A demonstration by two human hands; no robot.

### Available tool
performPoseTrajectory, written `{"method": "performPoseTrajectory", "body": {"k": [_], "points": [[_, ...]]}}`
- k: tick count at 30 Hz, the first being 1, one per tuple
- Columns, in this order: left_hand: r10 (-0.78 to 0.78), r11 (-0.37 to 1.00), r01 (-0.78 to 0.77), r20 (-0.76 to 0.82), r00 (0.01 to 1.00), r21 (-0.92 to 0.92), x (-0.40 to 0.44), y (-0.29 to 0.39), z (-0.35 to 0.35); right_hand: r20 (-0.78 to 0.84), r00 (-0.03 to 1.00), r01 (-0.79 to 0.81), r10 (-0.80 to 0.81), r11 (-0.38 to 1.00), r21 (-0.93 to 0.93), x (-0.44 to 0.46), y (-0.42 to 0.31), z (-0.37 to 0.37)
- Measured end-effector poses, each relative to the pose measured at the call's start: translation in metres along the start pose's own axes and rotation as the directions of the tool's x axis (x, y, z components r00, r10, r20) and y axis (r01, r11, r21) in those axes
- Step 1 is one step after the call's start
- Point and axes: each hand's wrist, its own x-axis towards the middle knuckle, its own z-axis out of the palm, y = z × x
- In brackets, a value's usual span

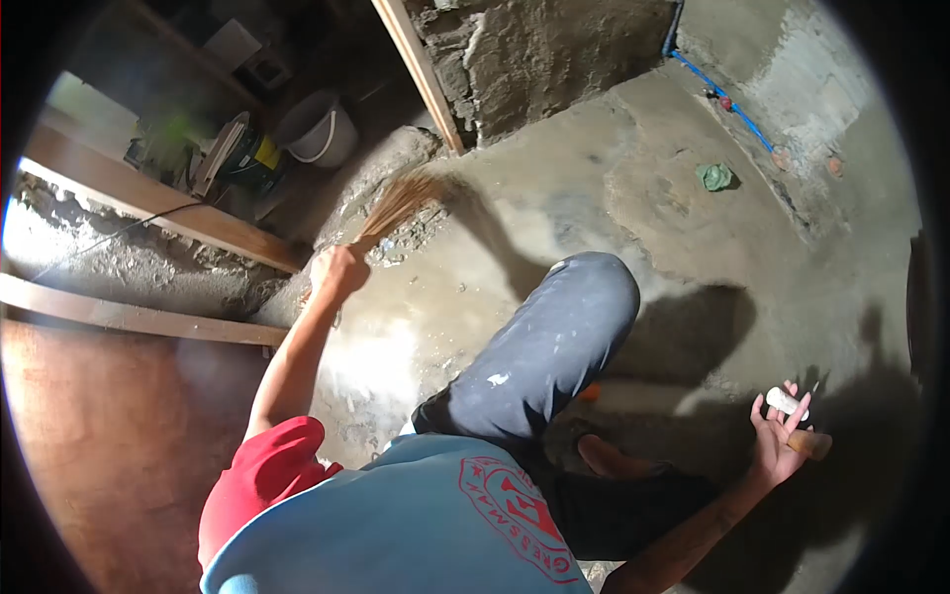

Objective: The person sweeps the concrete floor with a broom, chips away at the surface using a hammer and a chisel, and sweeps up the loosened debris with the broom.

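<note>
My left hand [338,271] is closed round the bound end of a straw-coloured bristle brush [398,206]. The bristles fan out over small rubble and grit on the damp concrete floor [515,198], near the foot of a wooden post. At the right, my right hand [782,436] holds a small white cylinder [787,401] between its fingers. A brown, wooden-looking handle [810,445] also sticks out from this hand; the tool's other end is hard to make out against the shadow.
A wooden post [421,69] and beams [148,203] stand at the left. Beyond them are a bucket [322,134] and a dark container [252,158]. A green crumpled piece [714,177] lies on the floor. A blue pipe [727,104] runs along the far wall.
</note>
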Motion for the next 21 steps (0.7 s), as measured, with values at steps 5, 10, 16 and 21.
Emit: {"method": "performPoseTrajectory", "body": {"k": [5, 10, 16, 21], "points": [[0.131, 0.991, -0.133, 0.058, 0.990, 0.026, -0.023, 0.053, 0.017, 0.077, 0.996, -0.043, 0.042, 0.999, 0.007, 0.024, -0.009, -0.019], [-0.100, 0.992, 0.098, 0.029, 0.995, 0.078, 0.013, -0.004, 0.078, 0.051, 0.998, -0.040, 0.041, 0.999, -0.016, 0.012, -0.002, -0.007], [-0.032, 0.998, 0.033, 0.019, 0.999, -0.057, -0.048, -0.018, -0.006, -0.017, 1.000, -0.021, 0.021, 0.999, -0.036, -0.014, 0.011, 0.013], [0.097, 0.991, -0.092, 0.046, 0.994, -0.101, -0.053, 0.034, -0.009, -0.014, 1.000, -0.012, 0.011, 0.999, -0.043, -0.014, 0.009, 0.013]]}}
